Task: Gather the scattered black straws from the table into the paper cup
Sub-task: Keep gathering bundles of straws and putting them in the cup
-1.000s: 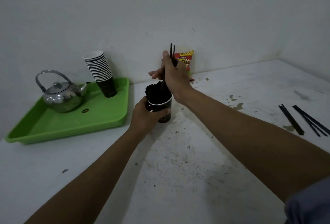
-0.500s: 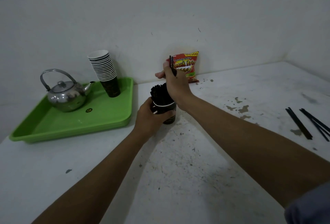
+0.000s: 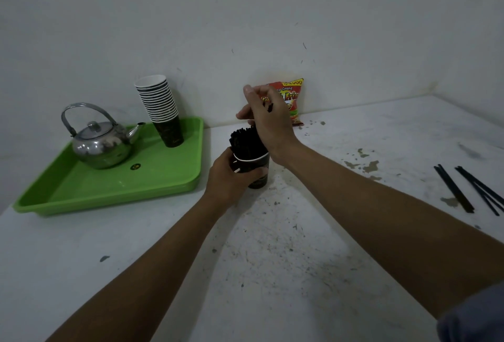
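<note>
Mostly done, judging by the paper cup: packed with a dense bundle of black straws standing upright, tops fanned a little above the rim. Standing on the white surface, just right of the green tray. Held steady by the left hand, fingers wrapped round the cup wall, a closed grip on the cup itself. Directly above the bundle, the right hand, fingers curled and pinching what looks like the top end of a straw or two, a short dark tip showing between the fingers; how many, too small to tell. Probably lowering these last ones down among the rest, so this batch not quite seated yet.

Still left: a small scatter of loose straws lying flat at the far right of the surface, well apart from the cup, in two rough groups. More perhaps beyond the frame edge; cannot tell. At least one more reach and drop needed, maybe two.

Not part of the job: a metal kettle and a stack of spare cups on the tray, and a snack packet leaning against the wall behind the right hand.
</note>
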Available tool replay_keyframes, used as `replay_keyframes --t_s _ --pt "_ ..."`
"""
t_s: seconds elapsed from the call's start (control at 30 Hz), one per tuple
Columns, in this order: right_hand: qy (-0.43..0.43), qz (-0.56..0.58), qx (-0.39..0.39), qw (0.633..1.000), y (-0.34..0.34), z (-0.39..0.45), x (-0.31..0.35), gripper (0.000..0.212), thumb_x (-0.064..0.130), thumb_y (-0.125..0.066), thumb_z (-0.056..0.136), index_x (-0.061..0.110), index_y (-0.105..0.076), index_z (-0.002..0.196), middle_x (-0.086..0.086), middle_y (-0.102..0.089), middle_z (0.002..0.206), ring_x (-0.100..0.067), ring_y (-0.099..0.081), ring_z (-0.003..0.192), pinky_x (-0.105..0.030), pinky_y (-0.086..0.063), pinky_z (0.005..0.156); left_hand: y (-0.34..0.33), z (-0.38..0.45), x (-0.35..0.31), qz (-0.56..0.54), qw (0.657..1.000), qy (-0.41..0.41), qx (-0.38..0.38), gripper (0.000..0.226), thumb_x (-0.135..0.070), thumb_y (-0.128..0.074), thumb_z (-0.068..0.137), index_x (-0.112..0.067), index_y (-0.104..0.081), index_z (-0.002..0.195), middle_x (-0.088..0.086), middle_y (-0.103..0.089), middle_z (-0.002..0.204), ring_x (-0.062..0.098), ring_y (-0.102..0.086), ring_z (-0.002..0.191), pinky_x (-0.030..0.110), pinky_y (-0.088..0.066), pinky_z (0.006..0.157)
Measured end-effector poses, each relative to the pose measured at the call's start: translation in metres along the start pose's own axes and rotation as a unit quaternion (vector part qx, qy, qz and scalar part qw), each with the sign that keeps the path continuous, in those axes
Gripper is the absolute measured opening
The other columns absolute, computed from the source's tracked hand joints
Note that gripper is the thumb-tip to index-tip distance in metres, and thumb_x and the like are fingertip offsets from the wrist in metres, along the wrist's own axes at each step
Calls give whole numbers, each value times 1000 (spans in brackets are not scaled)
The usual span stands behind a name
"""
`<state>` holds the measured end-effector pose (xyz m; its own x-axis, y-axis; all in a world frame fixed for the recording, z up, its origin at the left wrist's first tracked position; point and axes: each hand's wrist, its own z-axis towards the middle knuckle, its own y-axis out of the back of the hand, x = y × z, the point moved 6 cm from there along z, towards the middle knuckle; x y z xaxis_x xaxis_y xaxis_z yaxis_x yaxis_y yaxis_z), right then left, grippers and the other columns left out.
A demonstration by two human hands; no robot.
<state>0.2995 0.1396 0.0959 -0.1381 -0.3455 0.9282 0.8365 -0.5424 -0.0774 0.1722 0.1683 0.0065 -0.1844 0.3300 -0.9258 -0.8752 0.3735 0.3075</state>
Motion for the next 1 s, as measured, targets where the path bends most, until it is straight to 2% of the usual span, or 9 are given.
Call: replay_keyframes --t_s 0.07,0.2,0.37,0.47,0.53,0.67,0.77,0.87,1.0 --pt "0 -28 10 1000 0 0 -3 33 42 -52 102 13 -66 96 -10 -74 80 -21 -73 84 -47 -54 90 0 0 0 1 1000 2 1 65 -20 -90 74 -16 -62 133 -5 -73 119 9 -69 108 29 -57 93" --pt "12 -78 42 996 3 -2 -11 43 31 -41 108 6 -74 95 -4 -76 95 -15 -72 92 -36 -55 91 0 -1 -1 3 1000 -2 6 65 -19 -89 75 -15 -61 133 -5 -72 121 10 -68 110 29 -57 93" --pt "42 -154 109 981 6 -5 -19 45 29 -36 108 10 -77 109 -2 -69 127 -10 -59 123 -27 -41 108 0 0 -1 6 1000 -7 11 66 -19 -89 75 -16 -60 134 -5 -72 121 9 -68 109 24 -57 90" --pt "16 -162 176 971 5 -13 -28 47 35 -35 107 11 -74 116 -2 -65 134 -11 -55 127 -31 -39 112 0 1 -2 9 1000 -6 15 66 -20 -89 74 -16 -61 134 -4 -72 119 10 -69 108 23 -57 87" --pt "27 -185 189 964 6 -14 -28 50 40 -33 106 11 -70 123 -1 -63 136 -12 -53 129 -35 -39 112 0 1 -1 4 1000 -5 17 65 -20 -90 74 -16 -62 132 -3 -73 119 12 -69 107 26 -57 87" --pt "76 -295 199 931 8 -16 -29 56 47 -28 105 17 -54 144 4 -45 154 -10 -36 144 -38 -28 120 0 1 -2 16 999 6 30 66 -20 -89 74 -15 -60 133 -3 -71 122 11 -68 110 17 -56 81" --pt "85 -296 195 931 12 -19 -26 50 47 -34 106 25 -46 150 5 -33 161 -12 -26 149 -41 -22 122 5 -1 0 24 999 12 40 94 -33 -92 68 -19 -46 148 -3 -61 140 15 -58 129 32 -55 97" --pt "106 -275 154 943 24 -18 -15 51 52 -35 104 33 -41 151 6 -28 163 -12 -21 151 -44 -23 120 13 -8 -9 84 996 -1 18 119 -45 -89 68 -20 -20 161 0 -38 162 15 -38 146 45 -41 114" --pt "115 -289 94 946 48 -20 -5 54 51 -35 102 27 -47 149 2 -39 158 -12 -29 148 -47 -29 118 23 -19 -46 190 975 -101 -54 102 -44 -79 83 -14 -21 162 4 -30 165 17 -29 151 32 -28 119"
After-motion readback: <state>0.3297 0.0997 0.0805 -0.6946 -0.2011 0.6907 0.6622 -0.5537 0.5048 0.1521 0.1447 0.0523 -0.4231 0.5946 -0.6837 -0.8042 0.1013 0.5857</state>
